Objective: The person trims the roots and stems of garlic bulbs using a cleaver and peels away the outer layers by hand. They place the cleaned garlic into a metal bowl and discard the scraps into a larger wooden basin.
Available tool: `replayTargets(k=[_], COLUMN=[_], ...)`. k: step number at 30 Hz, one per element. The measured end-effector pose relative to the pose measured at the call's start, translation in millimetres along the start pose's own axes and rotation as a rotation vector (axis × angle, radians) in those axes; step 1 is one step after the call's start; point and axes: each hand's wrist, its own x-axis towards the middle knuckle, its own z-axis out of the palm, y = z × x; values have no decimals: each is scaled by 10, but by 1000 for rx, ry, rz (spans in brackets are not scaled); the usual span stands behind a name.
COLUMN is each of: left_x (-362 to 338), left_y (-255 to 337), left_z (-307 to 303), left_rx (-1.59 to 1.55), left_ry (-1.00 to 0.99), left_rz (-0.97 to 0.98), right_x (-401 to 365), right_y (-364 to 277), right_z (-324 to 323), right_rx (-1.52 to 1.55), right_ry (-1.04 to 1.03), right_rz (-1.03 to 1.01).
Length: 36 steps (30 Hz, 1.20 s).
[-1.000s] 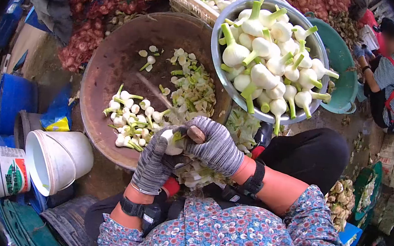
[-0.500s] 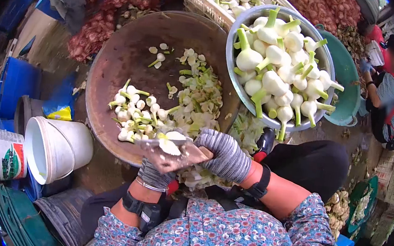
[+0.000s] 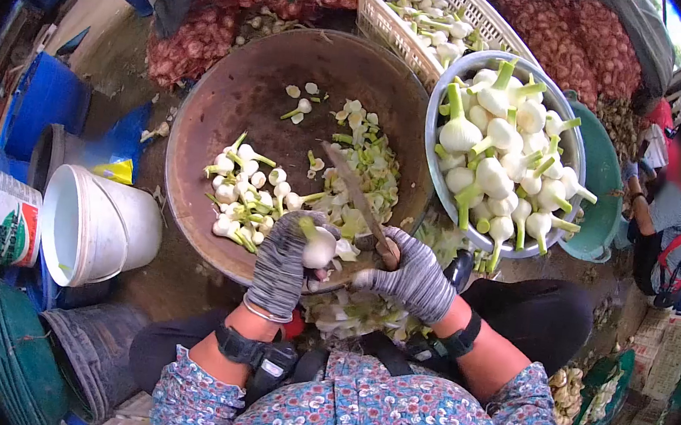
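Note:
My gloved left hand [image 3: 280,260] is closed round a white garlic bulb [image 3: 320,249] with a short green stem, over the near rim of a wide brown basin [image 3: 229,86]. To its right, my gloved right hand [image 3: 414,278] grips the handle of a knife [image 3: 357,196], whose blade points up and left over the basin. Inside the basin, trimmed bulbs [image 3: 235,192] lie at the left and a heap of peelings [image 3: 366,169] at the right. A metal bowl [image 3: 432,131] piled with stemmed garlic bulbs [image 3: 493,178] stands at the right.
A white crate [image 3: 377,17] holds more bulbs behind the basin. Red net sacks [image 3: 176,51] lie at the back. White buckets [image 3: 137,231] stand at the left. A green tub [image 3: 605,175] sits beside the bowl. Another person [image 3: 680,218] sits at the far right.
The knife has swung from flat in front of my left hand to upright over the basin. My hands have moved apart, and the bulb in my left hand now shows. The view has shifted.

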Motion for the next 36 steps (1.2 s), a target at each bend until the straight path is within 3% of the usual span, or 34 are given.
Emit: replayTargets(k=[1, 4, 7, 10, 13, 14, 18, 21, 22, 25, 28, 31, 35, 36], left_x=[24, 157, 30, 31, 7, -3, 119, 147, 96, 46, 110, -16, 7, 11], left_y=[-79, -274, -174, -143, -139, -160, -252, -74, 58, 116, -184, -8, 71, 58], left_z=[-25, -40, 160, 211, 244, 250, 185, 42, 42, 20, 88, 119, 143, 151], left_rx=[124, 1113, 783, 685, 786, 846, 863, 327, 151, 86, 543, 568, 314, 390], left_ry=[-52, 38, 41, 63, 78, 75, 63, 27, 78, -12, -45, -172, -138, -126], left_rz=[84, 877, 434, 426, 482, 512, 492, 160, -21, 125, 618, 292, 117, 205], right_x=[-19, -81, -65, -8, -70, -67, -88, -125, -138, -151, -162, -182, -166, -171], right_y=[-19, -200, -138, 12, -299, -255, -191, -228, -222, -167, -132, -142, -43, -53], right_z=[42, 195, 246, 270, 219, 233, 160, 103, 118, 77, 52, 30, 91, 72], right_rx=[51, 124, 75, 229, 68, 150, -20, 168, 357, 163, 105, 115, 397, 369], right_ry=[44, 44, 124, 182, 273, 226, 102, 160, 184, 245, 272, 270, 266, 251], right_rz=[-9, -22, -30, -26, -107, -42, -38, 65, 24, 2, -47, -43, -147, -99])
